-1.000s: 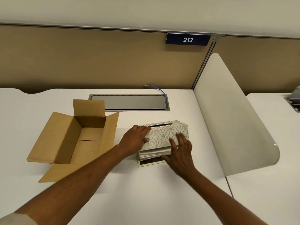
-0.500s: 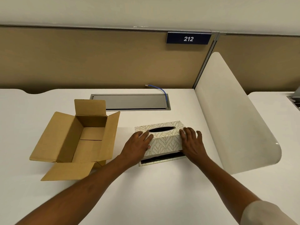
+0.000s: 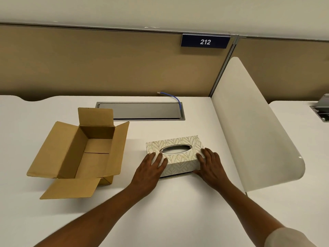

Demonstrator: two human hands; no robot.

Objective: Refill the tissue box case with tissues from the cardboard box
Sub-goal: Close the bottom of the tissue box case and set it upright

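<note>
Our two hands lie flat on the tissue box case, one at each end, fingers spread and pressing it rather than curled around anything. The left hand covers the near left corner, its fingertips reaching the top face just beside the oval opening. The right hand rests against the right end, thumb along the near side wall. Both forearms are bare and reach in from below; a pale sleeve shows at the right elbow.

Between our hands the case is a rectangular block with a pale leaf pattern and a shiny metal rim around its single opening. A thin base plate shows under its near edge, with a dark gap above it.

Left of the left hand, well apart, stands one cardboard box, brown and matte, its four flaps folded out and its inside bare.

Beyond our hands the smooth white table carries one long grey metal hatch with a blue cable at its right end. Right of the right hand rises a rounded white divider.
</note>
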